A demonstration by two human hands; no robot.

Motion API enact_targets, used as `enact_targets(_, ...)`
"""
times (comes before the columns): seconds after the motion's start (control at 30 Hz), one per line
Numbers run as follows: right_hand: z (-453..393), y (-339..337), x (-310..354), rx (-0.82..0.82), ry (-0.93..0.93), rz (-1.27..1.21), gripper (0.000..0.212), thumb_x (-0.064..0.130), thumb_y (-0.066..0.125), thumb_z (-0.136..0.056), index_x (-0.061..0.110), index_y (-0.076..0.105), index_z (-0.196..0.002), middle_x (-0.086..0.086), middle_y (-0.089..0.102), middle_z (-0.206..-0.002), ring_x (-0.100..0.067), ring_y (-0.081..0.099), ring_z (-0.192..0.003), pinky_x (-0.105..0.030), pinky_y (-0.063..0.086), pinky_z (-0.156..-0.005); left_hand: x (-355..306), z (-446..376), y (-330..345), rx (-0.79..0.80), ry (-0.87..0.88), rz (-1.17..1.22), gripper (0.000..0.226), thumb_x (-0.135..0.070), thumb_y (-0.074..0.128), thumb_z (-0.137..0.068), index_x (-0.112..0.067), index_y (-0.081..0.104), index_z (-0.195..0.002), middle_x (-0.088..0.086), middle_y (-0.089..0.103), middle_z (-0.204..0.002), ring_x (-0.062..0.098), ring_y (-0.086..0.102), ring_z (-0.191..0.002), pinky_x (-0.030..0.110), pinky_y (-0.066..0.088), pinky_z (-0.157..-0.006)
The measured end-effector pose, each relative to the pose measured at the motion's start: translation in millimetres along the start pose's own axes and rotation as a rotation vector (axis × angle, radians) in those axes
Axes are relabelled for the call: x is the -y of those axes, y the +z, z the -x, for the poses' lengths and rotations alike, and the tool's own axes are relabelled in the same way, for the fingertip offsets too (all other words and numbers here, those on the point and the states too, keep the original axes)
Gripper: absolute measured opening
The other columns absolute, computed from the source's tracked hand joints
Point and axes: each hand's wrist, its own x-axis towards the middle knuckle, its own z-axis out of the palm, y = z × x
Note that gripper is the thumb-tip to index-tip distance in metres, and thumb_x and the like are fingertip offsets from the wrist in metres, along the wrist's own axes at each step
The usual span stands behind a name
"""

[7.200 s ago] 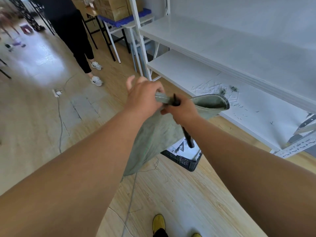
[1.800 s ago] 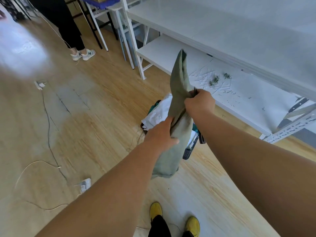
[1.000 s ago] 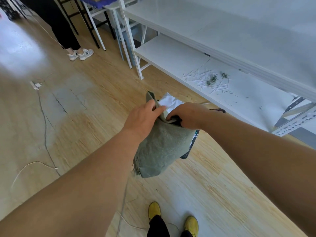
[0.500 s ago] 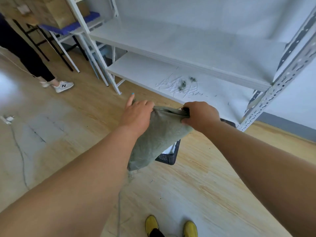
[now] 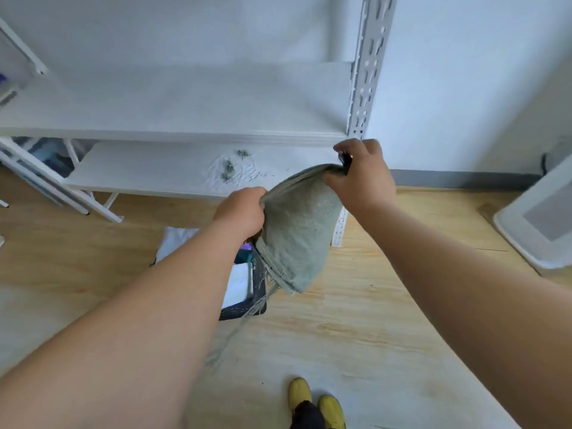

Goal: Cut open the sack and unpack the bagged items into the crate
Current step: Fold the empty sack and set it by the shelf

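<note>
Head-camera view: a person holds a limp grey-green sack (image 5: 298,230) up in front of white metal shelving (image 5: 185,131), one hand at each end of its upper edge. Left hand (image 5: 241,212) is curled tight around the sack's left corner; right hand (image 5: 360,178), higher and nearer the shelving upright (image 5: 370,66), has its fingers clamped on the other corner, with a small dark object (image 5: 345,161) pinched in the same grip, too little of it showing to identify. Below the left hand and partly hidden by that forearm, a dark plastic crate (image 5: 247,308) sits on the wood floor (image 5: 356,320), white bagged items (image 5: 238,283) inside it and one white bag (image 5: 176,243) spilling over its far left side. Frayed threads from the sack's lower hem hang over the crate's right edge. Beyond the hands, the lower shelf carries a scatter of cut strands (image 5: 233,168). Right of the right hand lies bare floor up to a white panel (image 5: 541,218) at the frame's edge. Yellow shoes (image 5: 315,400) stand beneath the sack.
</note>
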Motion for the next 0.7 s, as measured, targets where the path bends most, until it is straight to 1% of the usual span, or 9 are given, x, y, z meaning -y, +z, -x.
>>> enact_targets(0.07, -4, -8, -25, -0.089, 0.142, -0.084, 0.044, 0.029, 0.07, -0.078, 0.024, 0.053, -0.119, 0.003, 0.051, -0.116, -0.016, 0.054, -0.082, -0.028, 0.042, -0.067, -14, -17, 5, -0.003, -0.028, 0.11, 0.018, -0.013, 0.042, -0.095, -0.02, 0.056, -0.088, 0.006, 0.059, -0.084, 0.026, 0.055, -0.08, 0.033, 0.045, -0.071)
enact_targets(0.13, -5, -8, -44, -0.011, 0.26, -0.116, 0.034, 0.027, 0.068, -0.081, 0.021, 0.058, -0.113, 0.004, 0.059, -0.101, -0.018, 0.057, -0.083, -0.025, 0.038, -0.068, -21, -26, 7, -0.003, -0.079, 0.208, 0.014, -0.015, 0.043, -0.096, -0.021, 0.054, -0.089, 0.004, 0.057, -0.083, 0.024, 0.053, -0.08, 0.031, 0.039, -0.068)
enact_targets(0.2, -4, -7, -65, 0.101, 0.334, -0.146, 0.02, 0.022, 0.064, -0.083, 0.019, 0.066, -0.103, 0.004, 0.066, -0.092, -0.02, 0.063, -0.088, -0.024, 0.042, -0.069, -34, -34, 12, 0.04, -0.12, 0.351, 0.013, -0.016, 0.044, -0.097, -0.019, 0.057, -0.099, 0.007, 0.061, -0.094, 0.026, 0.057, -0.086, 0.032, 0.043, -0.072)
enact_targets(0.27, -3, -6, -83, 0.104, 0.419, -0.21, 0.02, 0.018, 0.059, -0.086, 0.016, 0.069, -0.104, -0.001, 0.071, -0.1, -0.023, 0.066, -0.092, -0.026, 0.048, -0.072, -51, -38, 15, 0.114, -0.164, 0.601, 0.016, -0.014, 0.045, -0.098, -0.019, 0.059, -0.104, 0.009, 0.064, -0.102, 0.026, 0.061, -0.09, 0.034, 0.049, -0.077)
enact_targets(0.37, -1, -11, -111, 0.02, 0.487, -0.19, 0.036, 0.017, 0.052, -0.092, 0.021, 0.059, -0.127, 0.001, 0.066, -0.117, -0.022, 0.064, -0.099, -0.024, 0.045, -0.076, -90, -43, 16, 0.275, -0.233, 1.069, 0.018, -0.007, 0.046, -0.098, -0.02, 0.059, -0.099, 0.009, 0.065, -0.098, 0.024, 0.063, -0.081, 0.037, 0.053, -0.072)
enact_targets(0.47, 4, -7, -139, 0.32, 0.537, -0.377, 0.037, 0.014, 0.052, -0.093, 0.022, 0.057, -0.129, -0.001, 0.068, -0.101, -0.018, 0.058, -0.063, -0.024, 0.044, -0.057, -137, -51, 24, 0.391, -0.224, 1.399, 0.021, -0.004, 0.046, -0.097, -0.019, 0.059, -0.104, 0.008, 0.067, -0.098, 0.023, 0.065, -0.083, 0.042, 0.054, -0.074)
enact_targets(0.5, 6, -7, -149, 0.405, 0.608, -0.478, 0.032, 0.012, 0.053, -0.093, 0.02, 0.062, -0.122, -0.001, 0.066, -0.086, -0.015, 0.051, -0.052, -0.024, 0.041, -0.05, -153, -53, 29, 0.439, -0.211, 1.42, 0.024, -0.004, 0.046, -0.097, -0.019, 0.059, -0.109, 0.007, 0.068, -0.1, 0.022, 0.065, -0.084, 0.041, 0.055, -0.073)
enact_targets(0.57, 1, -11, -172, 0.384, 0.751, -0.525, 0.024, 0.01, 0.053, -0.091, 0.014, 0.066, -0.111, -0.002, 0.06, -0.072, -0.014, 0.046, -0.047, -0.023, 0.037, -0.044, -181, -58, 44, 0.518, -0.169, 1.299, 0.031, -0.003, 0.046, -0.097, -0.019, 0.056, -0.121, 0.008, 0.066, -0.106, 0.022, 0.063, -0.087, 0.037, 0.054, -0.071)
enact_targets(0.7, -27, -39, -226, 0.147, 0.954, -0.518, 0.024, 0.009, 0.049, -0.092, 0.009, 0.065, -0.11, -0.002, 0.069, -0.082, -0.016, 0.044, -0.049, -0.023, 0.035, -0.046, -223, -80, 77, 0.488, 0.044, 0.626, 0.038, -0.007, 0.045, -0.099, -0.017, 0.05, -0.135, 0.008, 0.06, -0.126, 0.023, 0.058, -0.107, 0.033, 0.045, -0.088)
